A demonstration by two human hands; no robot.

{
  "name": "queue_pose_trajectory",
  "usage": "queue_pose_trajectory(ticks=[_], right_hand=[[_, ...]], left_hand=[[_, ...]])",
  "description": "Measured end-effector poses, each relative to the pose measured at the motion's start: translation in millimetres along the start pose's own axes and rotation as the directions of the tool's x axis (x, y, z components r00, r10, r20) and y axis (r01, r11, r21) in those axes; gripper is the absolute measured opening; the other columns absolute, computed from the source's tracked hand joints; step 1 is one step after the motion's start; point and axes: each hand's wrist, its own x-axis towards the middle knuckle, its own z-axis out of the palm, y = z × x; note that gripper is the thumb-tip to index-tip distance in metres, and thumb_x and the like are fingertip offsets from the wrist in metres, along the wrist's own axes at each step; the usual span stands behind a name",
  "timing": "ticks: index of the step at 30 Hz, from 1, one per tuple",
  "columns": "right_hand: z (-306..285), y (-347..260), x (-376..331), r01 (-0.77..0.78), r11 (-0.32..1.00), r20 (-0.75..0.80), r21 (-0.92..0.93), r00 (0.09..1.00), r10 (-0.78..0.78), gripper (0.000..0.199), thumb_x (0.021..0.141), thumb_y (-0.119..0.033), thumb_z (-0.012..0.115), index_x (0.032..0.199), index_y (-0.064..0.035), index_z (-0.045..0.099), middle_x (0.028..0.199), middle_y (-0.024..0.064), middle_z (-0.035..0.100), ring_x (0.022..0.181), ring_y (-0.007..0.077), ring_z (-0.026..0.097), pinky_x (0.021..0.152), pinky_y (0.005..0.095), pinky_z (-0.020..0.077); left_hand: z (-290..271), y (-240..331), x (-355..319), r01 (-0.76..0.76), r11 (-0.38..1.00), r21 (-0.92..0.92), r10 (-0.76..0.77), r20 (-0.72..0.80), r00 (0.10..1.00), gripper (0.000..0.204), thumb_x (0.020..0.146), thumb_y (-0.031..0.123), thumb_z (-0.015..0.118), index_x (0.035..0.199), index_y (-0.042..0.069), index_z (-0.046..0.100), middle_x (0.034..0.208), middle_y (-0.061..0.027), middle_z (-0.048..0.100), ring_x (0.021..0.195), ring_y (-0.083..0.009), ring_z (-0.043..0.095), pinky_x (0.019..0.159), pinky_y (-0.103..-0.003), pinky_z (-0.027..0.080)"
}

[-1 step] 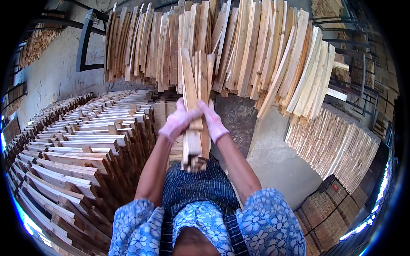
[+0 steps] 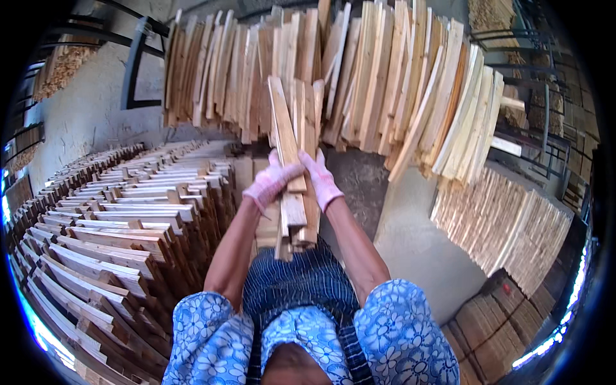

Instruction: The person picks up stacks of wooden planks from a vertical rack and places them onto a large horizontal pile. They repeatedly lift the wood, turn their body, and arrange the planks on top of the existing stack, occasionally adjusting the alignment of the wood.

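Note:
A loose bundle of pale wooden slats [image 2: 309,131] is held lengthwise in front of my body by both hands. My left hand [image 2: 273,181], in a pinkish knit glove, grips its left side with the thumb laid across the top. The matching gloved right hand [image 2: 321,178] closes round the right side, its thumb meeting the left one. One slat lies slanted over the others. Their near ends are uneven, close to my dark striped apron [image 2: 298,279]. Most of my fingers are hidden under the bundle.
Beyond my hands stands a long row of slats [image 2: 378,83] side by side. Stacked boards with spacers [image 2: 122,237] fill the left. At the right are a slat stack [image 2: 500,218] and darker bundles [image 2: 497,314]. A dark metal frame [image 2: 133,64] stands at the far left.
The view has shifted slightly, so the surroundings sit a little lower. Both hands keep their hold on the slats, whose near ends look a little more spread.

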Motion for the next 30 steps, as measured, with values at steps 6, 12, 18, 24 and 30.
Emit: queue_pose_trajectory(ticks=[6, 12, 18, 24, 30], right_hand=[[5, 14, -47, 0.091, 0.978, -0.032, -0.188, 0.995, -0.098, 0.117, 0.09, -0.046, 0.075, 0.163, 0.001, -0.003, 0.151, 0.0211, 0.047, 0.139, 0.0261, 0.046, 0.115, 0.034, 0.0353], [62, -61, -114, 0.253, 0.965, 0.174, -0.068, 0.955, -0.239, 0.105, 0.094, -0.02, 0.074, 0.165, -0.0086, -0.003, 0.151, 0.0161, 0.045, 0.134, 0.023, 0.049, 0.113, 0.0326, 0.0382], [138, -152, -209, 0.701, 0.703, 0.471, -0.121, 0.664, -0.581, 0.092, 0.095, -0.015, 0.066, 0.165, -0.0042, 0.008, 0.147, 0.0132, 0.048, 0.13, 0.0218, 0.05, 0.11, 0.0314, 0.0409], [219, -189, -301, 0.856, 0.516, 0.723, 0.026, 0.341, -0.601, 0.107, 0.083, -0.042, 0.072, 0.164, -0.0039, 0.013, 0.162, 0.0155, 0.032, 0.146, 0.0297, 0.036, 0.12, 0.0405, 0.031], [321, -172, -406, 0.852, 0.522, 0.953, 0.046, 0.119, -0.278, 0.106, 0.085, -0.046, 0.073, 0.164, -0.0046, 0.015, 0.158, 0.0156, 0.037, 0.143, 0.029, 0.041, 0.118, 0.0391, 0.033]], left_hand=[[6, -64, -18, -0.189, 0.981, -0.054, 0.188, -0.019, 0.982, 0.117, 0.082, 0.041, 0.079, 0.164, 0.009, 0.002, 0.136, -0.0181, 0.059, 0.115, -0.0248, 0.064, 0.093, -0.034, 0.057], [11, -56, -93, -0.563, 0.752, -0.342, 0.531, -0.192, 0.826, 0.109, 0.088, 0.014, 0.072, 0.165, 0.011, -0.005, 0.15, -0.0175, 0.046, 0.119, -0.0206, 0.058, 0.093, -0.031, 0.054], [2, -20, -235, -0.89, 0.403, -0.213, 0.755, -0.472, 0.455, 0.108, 0.088, 0.007, 0.07, 0.164, 0.015, -0.007, 0.148, -0.0191, 0.044, 0.131, -0.0252, 0.051, 0.105, -0.038, 0.049], [1, -42, -354, -0.935, 0.156, 0.318, 0.784, -0.616, -0.078, 0.11, 0.093, 0.018, 0.072, 0.162, 0.001, -0.012, 0.162, -0.0302, 0.025, 0.151, -0.032, 0.029, 0.12, -0.035, 0.028], [2, -97, -455, -0.931, 0.106, 0.349, 0.505, -0.826, -0.252, 0.112, 0.09, 0.018, 0.071, 0.16, -0.004, -0.013, 0.162, -0.0335, 0.018, 0.152, -0.039, 0.023, 0.123, -0.035, 0.022]])
